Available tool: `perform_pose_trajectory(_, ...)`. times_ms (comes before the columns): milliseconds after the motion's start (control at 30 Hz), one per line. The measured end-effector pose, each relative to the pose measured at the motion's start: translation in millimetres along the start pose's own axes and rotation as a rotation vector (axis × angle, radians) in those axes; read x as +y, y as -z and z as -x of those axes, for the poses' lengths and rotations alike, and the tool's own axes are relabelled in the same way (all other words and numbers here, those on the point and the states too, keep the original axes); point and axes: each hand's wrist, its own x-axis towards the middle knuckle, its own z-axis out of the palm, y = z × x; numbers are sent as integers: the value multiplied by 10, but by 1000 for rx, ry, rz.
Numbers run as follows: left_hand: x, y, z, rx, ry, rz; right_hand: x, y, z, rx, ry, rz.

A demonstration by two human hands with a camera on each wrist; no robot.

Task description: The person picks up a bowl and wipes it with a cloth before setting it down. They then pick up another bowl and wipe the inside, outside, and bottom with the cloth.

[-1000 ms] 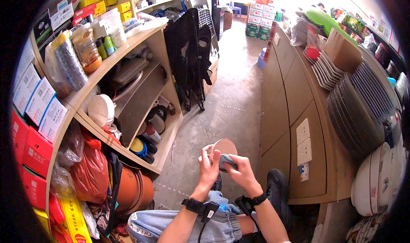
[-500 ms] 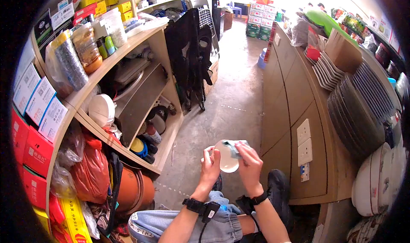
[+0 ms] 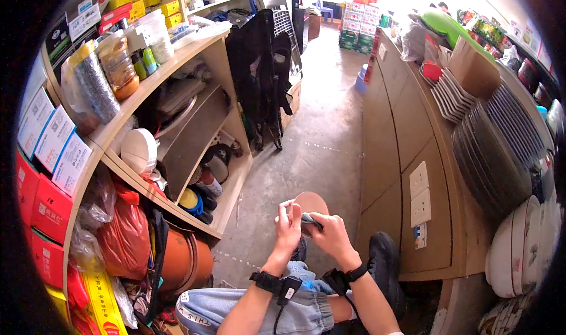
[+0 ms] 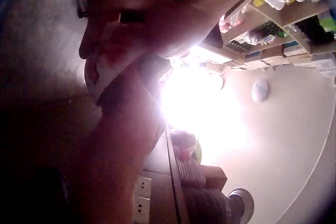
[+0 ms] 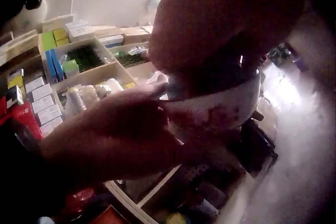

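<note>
A round, pale dish (image 3: 311,202) is held up between the two hands in the head view. The left hand (image 3: 287,229) grips its left edge, thumb on the near side. In the right hand (image 3: 334,236) a grey-green cloth (image 3: 309,219) is pinched against the dish near its lower rim. The right wrist view shows the curved side of the dish (image 5: 220,111) with reddish marks, and the left hand (image 5: 121,129) around it. Much of the left wrist view is dark; the dish's edge (image 4: 107,71) shows between the hands.
Shelves (image 3: 168,76) with jars and boxes stand on the left, above red bags (image 3: 124,235) and an orange pot (image 3: 180,261). On the right, a wooden cabinet (image 3: 386,158) carries stacked plates (image 3: 489,158) and bowls (image 3: 513,252). A folded black chair (image 3: 256,81) stands beyond the shelves.
Half a second ago the dish's pale inside faced the camera with the cloth at its upper right; now it is tilted, and the right hand with the cloth has moved down and left.
</note>
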Motion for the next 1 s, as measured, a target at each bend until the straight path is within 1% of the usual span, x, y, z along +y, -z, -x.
perform_pose_trajectory(33, 45, 13, 2, 8, -3, -41, -5, 17, 9, 1, -3, -1)
perform_pose_trajectory(67, 95, 19, 14, 7, -1, -43, -24, 46, 11, -38, -2, -4)
perform_pose_trajectory(100, 216, 32, 44, 7, -50, -62, -38, 70, 15, -77, -3, -8)
perform_pose_trajectory(133, 277, 37, 61, 6, -100, -82, -40, 90, 12, -77, -6, -9)
perform_pose_trajectory(200, 202, 7, 27, 13, -123, -81, -27, 140, 13, -32, -13, -177)
perform_pose_trajectory(267, 140, -11, 19, 19, -144, -77, 76, 152, 31, -55, -50, -185)
perform_pose_trajectory(333, 139, -6, 22, 4, -136, -48, 60, 167, 31, 117, -108, -339)
perform_pose_trajectory(367, 118, 0, 14, -1, -131, -49, 25, 203, 38, 195, -201, -307)
perform_pose_trajectory(400, 82, 7, -8, 0, -124, -49, 8, 191, 7, 195, -206, -307)
perform_pose_trajectory(467, 14, 4, -25, 2, -105, -48, -34, 153, -46, 572, -180, -275)
perform_pose_trajectory(500, 96, -8, 13, -1, -40, 5, -52, 215, -41, 522, -121, -211)
perform_pose_trajectory(533, 99, -29, 11, -4, -36, 7, -19, 215, -59, 522, -125, -208)
perform_pose_trajectory(600, 87, -45, 35, -21, 27, 68, 44, 166, -79, 484, 146, 33)
perform_pose_trajectory(633, 62, -32, 39, -59, 48, 91, 35, 161, -68, 372, 151, 44)
perform_pose_trajectory(667, 114, -33, 65, -62, 53, 89, 56, 116, -54, 285, 132, 41)
perform_pose_trajectory(733, 216, -32, 103, -82, 61, 57, 80, -7, -42, 172, 65, 43)
perform_pose_trajectory(767, 140, -51, 98, -54, 63, 98, 83, -35, -28, 171, 58, 41)
perform_pose_trajectory(867, 168, -23, 90, -81, 69, 160, 78, -80, -34, 139, 75, 77)
perform_pose_trajectory(967, 182, -8, 81, -97, 72, 83, 100, -91, -11, 110, 74, 98)
perform_pose_trajectory(1000, 174, -3, 74, -98, 72, 81, 129, -114, 8, 62, 65, 72)
